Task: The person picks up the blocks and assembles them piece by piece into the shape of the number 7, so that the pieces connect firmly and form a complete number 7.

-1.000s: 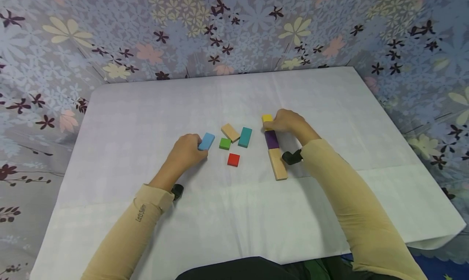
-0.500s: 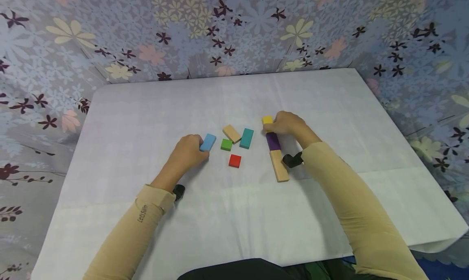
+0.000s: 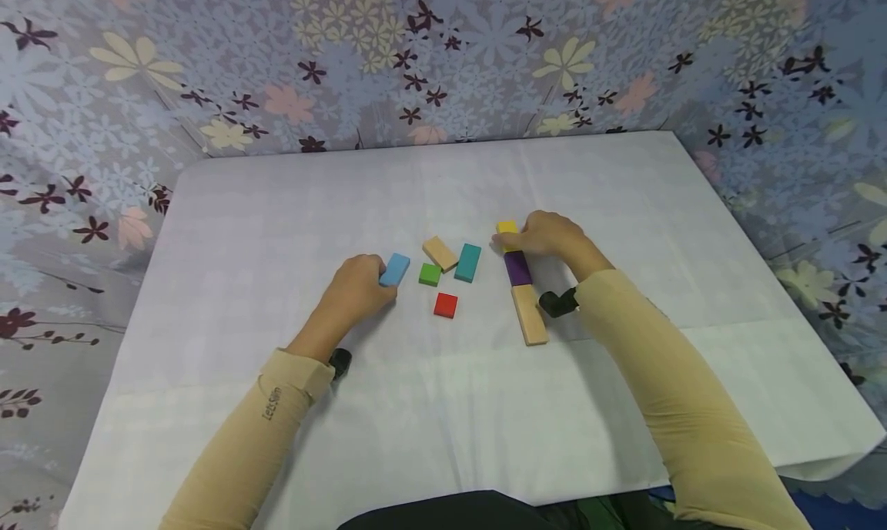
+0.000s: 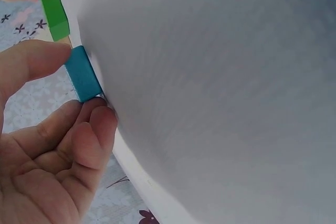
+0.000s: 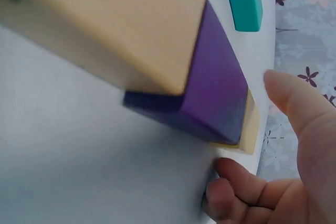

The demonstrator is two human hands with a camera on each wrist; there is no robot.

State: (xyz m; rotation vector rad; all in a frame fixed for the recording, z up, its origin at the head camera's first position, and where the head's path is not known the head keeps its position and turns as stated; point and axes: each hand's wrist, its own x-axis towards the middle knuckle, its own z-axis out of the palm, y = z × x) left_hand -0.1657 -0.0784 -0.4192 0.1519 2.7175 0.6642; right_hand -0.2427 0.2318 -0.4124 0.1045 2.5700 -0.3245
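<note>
My left hand (image 3: 356, 287) pinches a light blue block (image 3: 396, 270) on the table, left of the loose blocks. In the left wrist view the thumb is at one end of that blue block (image 4: 84, 74), with curled fingertips (image 4: 100, 121) at the other. On the right, a yellow block (image 3: 508, 227), a purple block (image 3: 517, 268) and a long plain wooden block (image 3: 530, 315) lie end to end in a row. My right hand (image 3: 554, 235) is around the yellow block; in the right wrist view its thumb (image 5: 281, 90) stands apart from that block.
Between my hands lie a short plain wooden block (image 3: 440, 253), a teal block (image 3: 467, 263), a green block (image 3: 430, 274) and a red block (image 3: 446, 305). A white cloth covers the table (image 3: 416, 414). Floral fabric (image 3: 471, 68) hangs behind it.
My right thumb has moved slightly off the yellow block. The left hand keeps its grip on the blue block, and the other blocks stay in place.
</note>
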